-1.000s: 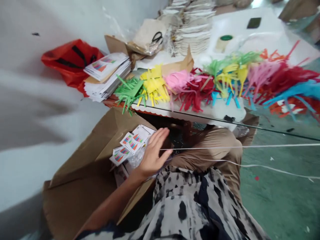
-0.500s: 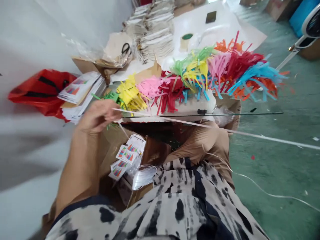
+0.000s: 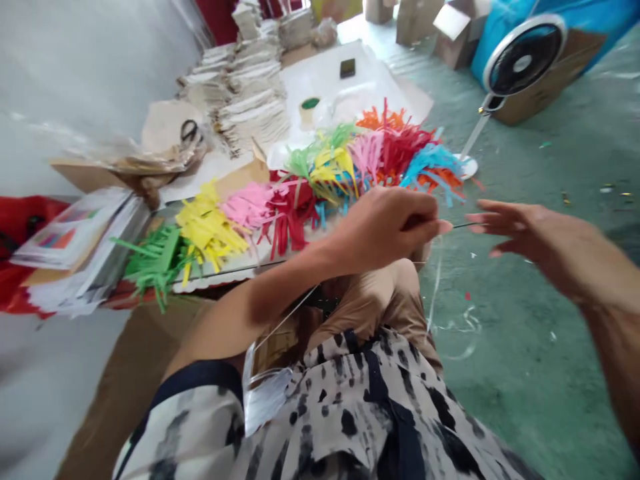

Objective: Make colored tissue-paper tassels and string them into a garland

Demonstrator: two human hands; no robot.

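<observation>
My left hand (image 3: 385, 227) is raised in front of me, its fingers pinched shut on a thin white string (image 3: 434, 288). The string trails down past my knee and back toward my lap. My right hand (image 3: 530, 243) is just to the right of it, fingers stretched out and apart. Its fingertips nearly meet the short bit of string sticking out of my left pinch. Behind my hands, a low glass-topped table (image 3: 235, 272) carries bunches of cut paper tassels: green (image 3: 155, 260), yellow (image 3: 205, 227), pink (image 3: 250, 203) and red (image 3: 287, 217).
A stack of printed cards (image 3: 75, 247) lies at the left beside a red bag (image 3: 10, 227). An open cardboard box (image 3: 150, 347) stands at my left knee. Further back are scissors (image 3: 189, 130), a tape roll (image 3: 310, 107), white bundles (image 3: 250, 100), a phone (image 3: 347, 67) and a floor fan (image 3: 520, 57).
My left hand rose from the box of cards, pinched the string and carried it rightward across my body. My right hand came into view. My view swung right.
</observation>
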